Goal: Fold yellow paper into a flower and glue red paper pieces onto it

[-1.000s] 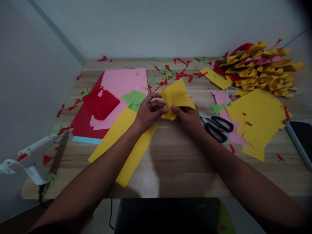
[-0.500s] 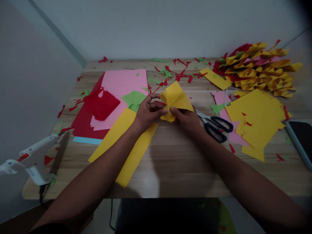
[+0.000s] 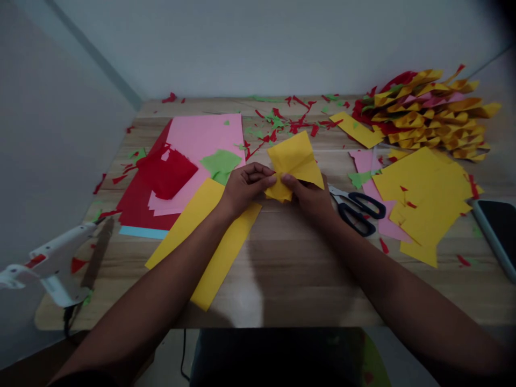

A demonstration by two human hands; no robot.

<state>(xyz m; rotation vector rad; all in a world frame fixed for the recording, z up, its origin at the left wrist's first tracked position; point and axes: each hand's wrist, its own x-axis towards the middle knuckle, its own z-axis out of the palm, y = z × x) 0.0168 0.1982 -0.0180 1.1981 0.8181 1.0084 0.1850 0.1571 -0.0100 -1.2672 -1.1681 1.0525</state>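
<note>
Between my two hands is a folded piece of yellow paper (image 3: 296, 156), its upper part spread out flat with creases and its lower edge bunched. My left hand (image 3: 248, 188) pinches its left edge between thumb and curled fingers. My right hand (image 3: 310, 196) grips it from the right, thumb pressed on the front and fingers hidden behind. Under my left forearm lie two yellow paper strips (image 3: 226, 258). Just right of my right hand rest scissors (image 3: 355, 207) with dark handles.
At left are a white glue gun (image 3: 60, 263), pink sheets (image 3: 207, 134), crumpled red paper (image 3: 167, 172) and green paper (image 3: 221, 164). On the right are yellow sheets (image 3: 427, 193), a phone (image 3: 497, 231) and a pile of folded yellow paper pieces (image 3: 435, 115). Red and green scraps (image 3: 296, 126) lie at the back.
The yellow paper's upper part has opened out wider and flatter. My left fingers have come down from its upper left side and curled in at its lower left edge.
</note>
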